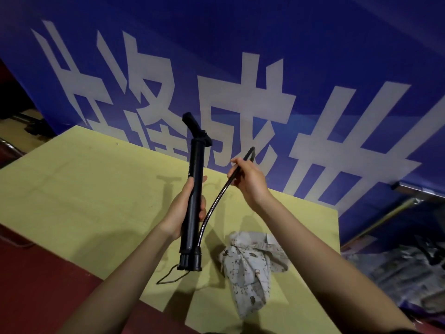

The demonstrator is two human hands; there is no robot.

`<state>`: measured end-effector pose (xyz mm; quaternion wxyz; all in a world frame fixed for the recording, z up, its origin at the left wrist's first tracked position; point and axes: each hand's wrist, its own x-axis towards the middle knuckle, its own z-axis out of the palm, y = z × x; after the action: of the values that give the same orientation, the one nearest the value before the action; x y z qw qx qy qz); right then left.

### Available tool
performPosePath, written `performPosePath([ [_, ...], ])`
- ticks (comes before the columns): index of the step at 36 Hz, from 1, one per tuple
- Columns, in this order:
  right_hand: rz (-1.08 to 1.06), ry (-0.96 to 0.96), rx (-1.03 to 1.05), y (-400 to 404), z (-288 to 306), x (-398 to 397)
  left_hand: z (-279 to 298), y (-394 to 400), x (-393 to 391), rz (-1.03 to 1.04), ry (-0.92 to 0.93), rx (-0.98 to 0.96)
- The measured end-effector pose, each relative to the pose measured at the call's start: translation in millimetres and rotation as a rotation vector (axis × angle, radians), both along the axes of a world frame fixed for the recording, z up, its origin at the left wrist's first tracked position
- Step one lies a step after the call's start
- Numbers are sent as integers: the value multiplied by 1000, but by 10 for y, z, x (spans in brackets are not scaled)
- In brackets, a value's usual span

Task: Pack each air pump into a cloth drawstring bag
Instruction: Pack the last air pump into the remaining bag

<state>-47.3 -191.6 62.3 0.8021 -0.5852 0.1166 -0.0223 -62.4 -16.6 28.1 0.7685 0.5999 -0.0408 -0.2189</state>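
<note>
A black air pump (195, 169) is held upright above the yellow table (84, 194), handle at the top and base at the bottom. My left hand (186, 208) grips the middle of its barrel. The pump's thin black hose (213, 208) curves up from the base to the right. My right hand (250, 182) pinches the hose near its free end. A thin wire loop (168, 278) hangs under the pump's base. A crumpled patterned cloth drawstring bag (250, 268) lies on the table, below my right forearm.
A blue banner (265, 68) with large white characters stands behind the table. Grey patterned bags and dark items (407, 268) lie piled at the right, past the table's edge. Red floor (36, 273) shows at the lower left.
</note>
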Motion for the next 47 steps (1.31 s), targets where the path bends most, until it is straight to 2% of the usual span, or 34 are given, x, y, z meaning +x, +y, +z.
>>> performPosePath([
  [4, 3, -29, -75, -123, 28, 65, -18, 10, -11, -109, -65, 129],
  [10, 76, -16, -310, -305, -71, 11, -20, -84, -34, -201, 14, 266],
  [16, 27, -2, -157, -479, -125, -101, -101, -181, -34, -290, 45, 320],
  [20, 8, -51, 107, -698, -136, -133, -139, -219, -73, -408, 71, 267],
  [21, -10, -59, 120, -771, -140, -149, -145, -220, -82, -431, 81, 250],
  [23, -51, -44, -20, -906, -143, -190, -157, -230, -98, -472, 104, 209],
  [25, -74, -24, -270, -966, -137, -226, -169, -238, -112, -530, 96, 176],
  [27, -89, -23, -400, -993, -134, -245, -201, -262, -122, -584, 84, 165],
  [33, -85, -1, -390, -1069, -148, -347, -263, -426, -156, -564, 144, 96],
  [39, -105, 34, -434, -1087, -164, -450, -273, -475, -167, -586, 160, 131],
  [43, -25, 49, -536, -1089, -230, -492, -312, -457, -172, -620, 178, 161],
  [47, 28, 62, -522, -1083, -282, -533, -289, -447, -196, -648, 156, 201],
])
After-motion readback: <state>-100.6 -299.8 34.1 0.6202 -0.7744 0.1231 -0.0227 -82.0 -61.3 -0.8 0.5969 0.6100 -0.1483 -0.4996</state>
